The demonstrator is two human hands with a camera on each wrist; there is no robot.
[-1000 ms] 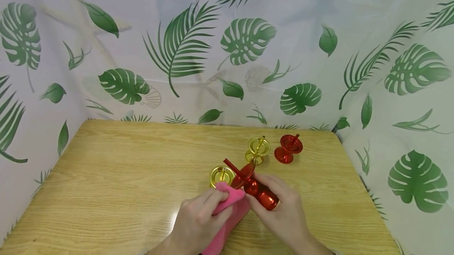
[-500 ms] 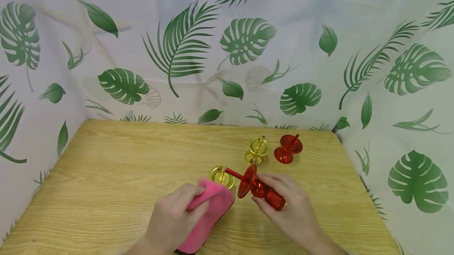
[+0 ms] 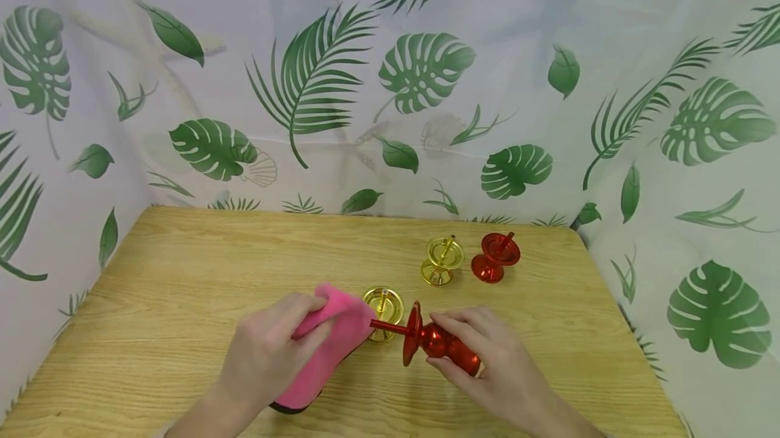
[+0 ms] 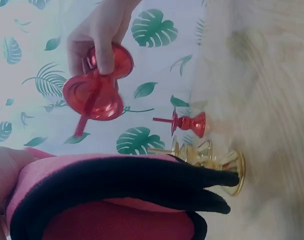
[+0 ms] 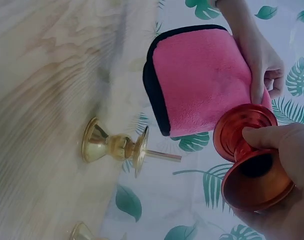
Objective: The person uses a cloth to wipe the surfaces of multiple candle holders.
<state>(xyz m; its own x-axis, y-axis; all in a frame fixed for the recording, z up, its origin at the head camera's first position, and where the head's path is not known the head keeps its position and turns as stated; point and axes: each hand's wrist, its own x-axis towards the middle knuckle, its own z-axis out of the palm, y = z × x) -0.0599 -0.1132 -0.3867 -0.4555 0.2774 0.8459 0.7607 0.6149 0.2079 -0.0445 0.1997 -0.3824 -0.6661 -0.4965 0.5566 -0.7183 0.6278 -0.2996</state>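
The right hand [image 3: 493, 360] pinched a shiny red candle holder [image 3: 435, 340] above the wooden table [image 3: 231, 269], its spike pointing to nine o'clock. Also at nine o'clock from it, the left hand [image 3: 265, 346] pinched a pink cloth [image 3: 335, 343]. A near gold candle holder [image 3: 395, 311] stood at ten o'clock, a far gold candle holder [image 3: 437, 264] at twelve.

Gold holder [image 4: 235, 162] partly behind cloth [image 4: 112, 180]
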